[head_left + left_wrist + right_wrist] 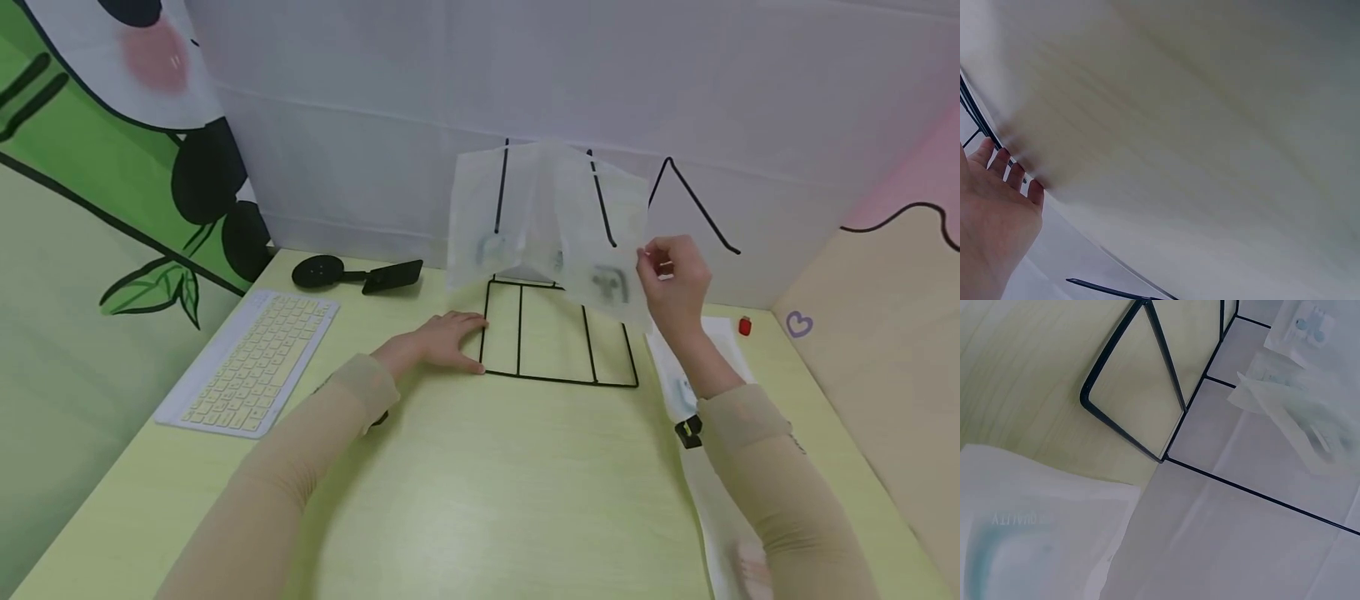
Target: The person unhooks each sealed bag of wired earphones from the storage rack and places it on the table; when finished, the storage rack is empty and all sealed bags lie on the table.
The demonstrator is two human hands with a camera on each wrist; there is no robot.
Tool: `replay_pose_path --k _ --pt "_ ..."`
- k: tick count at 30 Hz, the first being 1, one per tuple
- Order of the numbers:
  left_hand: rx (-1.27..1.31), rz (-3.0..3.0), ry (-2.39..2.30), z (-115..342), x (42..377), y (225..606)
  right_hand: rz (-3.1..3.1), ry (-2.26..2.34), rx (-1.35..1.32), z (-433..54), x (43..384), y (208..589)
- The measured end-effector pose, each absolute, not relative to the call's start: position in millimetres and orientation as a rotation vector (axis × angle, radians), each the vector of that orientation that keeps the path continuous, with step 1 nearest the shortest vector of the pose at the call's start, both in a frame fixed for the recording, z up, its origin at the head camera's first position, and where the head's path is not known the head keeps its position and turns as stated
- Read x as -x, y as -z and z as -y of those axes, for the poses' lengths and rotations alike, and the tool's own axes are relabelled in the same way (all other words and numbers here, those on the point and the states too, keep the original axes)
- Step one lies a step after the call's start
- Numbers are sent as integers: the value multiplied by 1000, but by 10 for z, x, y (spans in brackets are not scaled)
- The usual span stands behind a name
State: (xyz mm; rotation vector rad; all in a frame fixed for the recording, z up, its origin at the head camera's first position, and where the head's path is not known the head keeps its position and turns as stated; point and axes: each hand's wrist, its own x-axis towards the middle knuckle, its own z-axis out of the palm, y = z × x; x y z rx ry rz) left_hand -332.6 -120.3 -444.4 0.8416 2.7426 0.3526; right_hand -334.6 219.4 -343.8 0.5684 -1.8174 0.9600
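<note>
A black wire rack (557,379) stands on the table by the back wall, its base flat and its bent uprights rising behind. Frosted translucent packets (495,192) with faint printed patches hang at these uprights and partly cover them. My left hand (448,340) rests at the rack's left side, thumb and fingers spread against the wire; in the left wrist view its fingers (1015,175) reach the rack's edge. With curled fingers, my right hand (675,279) pinches the right edge of the nearer packet (607,242). In the right wrist view that hand is out of frame.
At left lie a white keyboard (258,362) and a black folding stand (318,272). Another white packet (671,375) lies under my right forearm. A small red object (745,326) sits at the back right. Walls close the back and sides.
</note>
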Motion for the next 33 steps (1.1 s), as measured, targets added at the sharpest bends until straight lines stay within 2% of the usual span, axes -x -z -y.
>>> replay_pose_path --k 33 --pt "-821 -2743 -330 1209 3358 4490 1730 -820 -631 -2449 3088 3324"
